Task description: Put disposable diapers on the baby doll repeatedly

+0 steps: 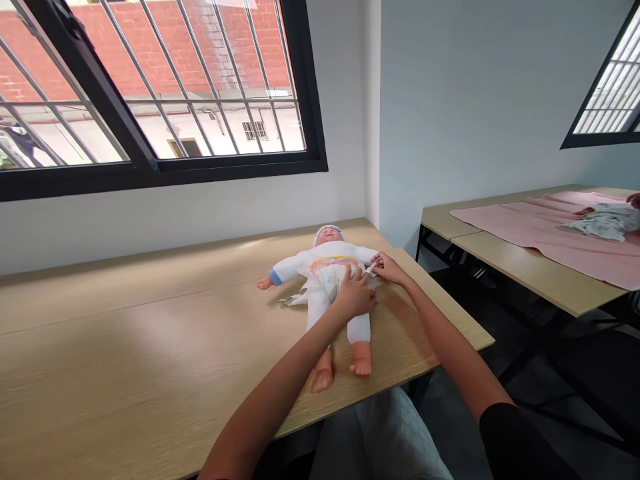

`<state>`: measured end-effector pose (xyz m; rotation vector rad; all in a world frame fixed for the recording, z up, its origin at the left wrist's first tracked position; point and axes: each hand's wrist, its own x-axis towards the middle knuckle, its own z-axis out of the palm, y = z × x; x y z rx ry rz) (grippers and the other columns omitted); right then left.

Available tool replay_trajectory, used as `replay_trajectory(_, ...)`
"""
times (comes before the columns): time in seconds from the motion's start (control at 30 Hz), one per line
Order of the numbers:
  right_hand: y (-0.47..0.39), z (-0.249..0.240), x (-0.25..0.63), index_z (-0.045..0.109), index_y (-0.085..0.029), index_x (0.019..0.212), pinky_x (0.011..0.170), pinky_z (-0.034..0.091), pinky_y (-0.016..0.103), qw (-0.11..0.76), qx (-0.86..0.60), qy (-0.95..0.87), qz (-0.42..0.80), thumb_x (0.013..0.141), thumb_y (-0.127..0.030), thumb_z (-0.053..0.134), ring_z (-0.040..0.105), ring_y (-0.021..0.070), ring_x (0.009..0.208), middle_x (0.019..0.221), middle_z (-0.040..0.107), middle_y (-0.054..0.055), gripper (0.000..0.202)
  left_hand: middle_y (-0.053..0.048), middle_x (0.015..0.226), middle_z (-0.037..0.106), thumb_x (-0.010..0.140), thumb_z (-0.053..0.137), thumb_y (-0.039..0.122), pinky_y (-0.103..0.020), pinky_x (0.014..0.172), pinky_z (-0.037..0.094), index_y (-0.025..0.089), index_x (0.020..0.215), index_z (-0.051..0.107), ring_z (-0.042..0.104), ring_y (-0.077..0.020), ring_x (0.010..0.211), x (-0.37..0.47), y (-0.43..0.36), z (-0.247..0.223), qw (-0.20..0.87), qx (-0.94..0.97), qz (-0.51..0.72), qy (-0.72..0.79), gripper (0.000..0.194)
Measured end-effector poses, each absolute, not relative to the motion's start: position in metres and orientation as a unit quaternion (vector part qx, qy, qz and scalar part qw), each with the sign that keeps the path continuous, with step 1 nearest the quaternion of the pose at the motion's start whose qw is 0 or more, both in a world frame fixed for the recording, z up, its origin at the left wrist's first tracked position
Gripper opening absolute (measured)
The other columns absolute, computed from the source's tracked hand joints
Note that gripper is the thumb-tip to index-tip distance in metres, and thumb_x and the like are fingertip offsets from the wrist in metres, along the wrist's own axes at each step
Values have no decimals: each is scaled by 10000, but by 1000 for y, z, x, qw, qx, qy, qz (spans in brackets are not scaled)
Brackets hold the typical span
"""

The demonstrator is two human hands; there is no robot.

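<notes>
A baby doll (325, 235) lies on its back on the wooden table, dressed in a white outfit and a cap. A white diaper (327, 279) with a coloured print covers its middle, and one loose side flap (295, 300) sticks out on the left. Across the diaper's front rests my left hand (356, 292), fingers spread and pressing on it. My right hand (389, 268) is closed in a pinch on the diaper's white side tab (373, 267), beside the doll's hip. Fine detail of the tab is hard to make out.
The wooden table (125, 360) runs off to the left, below a barred window (200, 80). Its right edge is close to my right arm. Another table with a pink cloth (525, 223) stands at right, where white clothing (607, 220) lies near a person's hand (634, 199).
</notes>
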<state>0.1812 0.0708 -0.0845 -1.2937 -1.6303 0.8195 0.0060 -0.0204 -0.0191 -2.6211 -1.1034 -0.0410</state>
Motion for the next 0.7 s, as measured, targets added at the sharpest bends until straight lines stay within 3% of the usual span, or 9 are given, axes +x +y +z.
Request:
replay_trajectory(0.2, 78, -91, 184, 546, -181, 996, 668, 492, 236, 422, -516, -669, 328, 822, -137, 549, 607, 127, 714, 790, 615, -4, 180, -125, 1343, 587, 889, 488, 579, -588, 1133, 199, 212, 1050, 737, 394, -351, 1335, 12, -23, -27, 168, -903, 12, -396, 472)
replay_trajectory(0.37, 76, -88, 184, 571, -171, 950, 682, 489, 234, 419, -523, -667, 326, 811, -127, 564, 596, 123, 703, 758, 614, -14, 145, -145, 1311, 606, 874, 531, 545, -607, 1109, 231, 184, 1139, 687, 409, -366, 1313, 11, -22, -28, 173, -906, 11, -385, 474)
replay_trajectory(0.53, 73, -86, 185, 597, -162, 957, 722, 488, 238, 415, -527, -669, 320, 795, -120, 582, 607, 130, 745, 805, 635, 3, 168, -151, 1447, 488, 898, 547, 443, -647, 1103, 227, 198, 1177, 651, 414, -334, 1319, 9, -25, -28, 165, -922, -18, -349, 385)
replay_trajectory(0.7, 72, -84, 184, 597, -157, 956, 695, 485, 246, 400, -541, -665, 324, 789, -93, 587, 603, 124, 677, 770, 629, -5, 178, -136, 1063, 721, 912, 541, 410, -667, 1117, 173, 194, 956, 712, 448, -309, 1289, 6, -24, -27, 136, -932, -9, -336, 279)
